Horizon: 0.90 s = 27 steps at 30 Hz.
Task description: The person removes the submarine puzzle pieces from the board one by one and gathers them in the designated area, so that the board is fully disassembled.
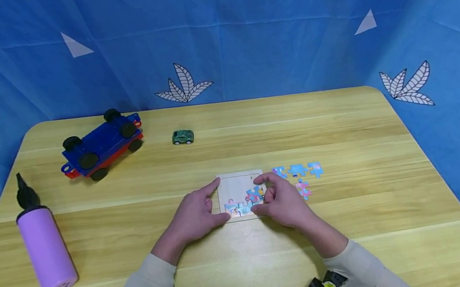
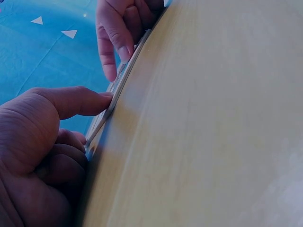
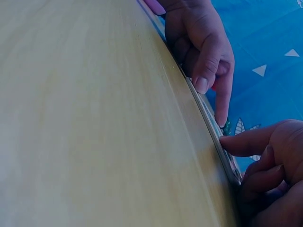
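Observation:
A small pale puzzle tray [image 1: 236, 182] lies on the table, with a row of joined puzzle pieces [image 1: 240, 208] along its near side. One tilted piece [image 1: 254, 193] overlaps the right part of that row. My left hand [image 1: 196, 214] spans the tray's left side, index finger at the far left corner and thumb touching the near edge. At the right side, my right hand [image 1: 284, 200] has its thumb on the near row and its index finger by the far right corner, the tilted piece between them. In both wrist views the other fingers are curled in.
Several loose puzzle pieces [image 1: 297, 170] lie right of the tray, beside my right hand. Farther back are a green toy car [image 1: 183, 137] and an overturned blue and red toy vehicle [image 1: 103, 143]. A purple pump [image 1: 47, 250] lies at the table's left.

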Tool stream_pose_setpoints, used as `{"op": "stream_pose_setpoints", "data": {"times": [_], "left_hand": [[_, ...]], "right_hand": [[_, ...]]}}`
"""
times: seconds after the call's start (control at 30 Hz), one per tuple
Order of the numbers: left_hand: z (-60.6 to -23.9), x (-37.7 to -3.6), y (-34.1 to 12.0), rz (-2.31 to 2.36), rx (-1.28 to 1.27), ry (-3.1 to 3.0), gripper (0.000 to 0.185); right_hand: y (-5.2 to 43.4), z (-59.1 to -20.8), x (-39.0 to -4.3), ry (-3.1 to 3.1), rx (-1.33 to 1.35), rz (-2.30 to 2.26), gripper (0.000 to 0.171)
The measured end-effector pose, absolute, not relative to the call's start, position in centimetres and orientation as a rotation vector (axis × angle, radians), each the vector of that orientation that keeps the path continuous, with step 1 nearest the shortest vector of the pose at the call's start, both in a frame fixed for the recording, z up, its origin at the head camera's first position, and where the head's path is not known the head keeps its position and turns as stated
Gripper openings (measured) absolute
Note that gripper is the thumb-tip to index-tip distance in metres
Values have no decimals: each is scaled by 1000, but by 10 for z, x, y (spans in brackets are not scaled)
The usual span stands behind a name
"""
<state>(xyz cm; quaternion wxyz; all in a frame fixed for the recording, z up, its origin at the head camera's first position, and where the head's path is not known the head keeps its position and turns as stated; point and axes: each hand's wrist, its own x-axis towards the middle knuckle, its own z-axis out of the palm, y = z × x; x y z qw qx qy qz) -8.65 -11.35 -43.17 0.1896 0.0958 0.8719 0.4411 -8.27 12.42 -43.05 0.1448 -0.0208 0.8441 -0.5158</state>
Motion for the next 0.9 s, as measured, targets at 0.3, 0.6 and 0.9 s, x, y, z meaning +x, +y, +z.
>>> {"op": "stream_pose_setpoints", "data": {"times": [0.3, 0.6, 0.9], "left_hand": [[-432, -85, -113, 1254, 252, 2442, 90], [-432, -85, -113, 1260, 268, 2446, 90], [-432, -85, -114, 1271, 270, 2433, 90]], "right_hand": [[125, -429, -81, 2418, -37, -1484, 44], [127, -430, -81, 2411, -64, -1489, 34], [129, -430, -77, 2403, -126, -1493, 30]]}}
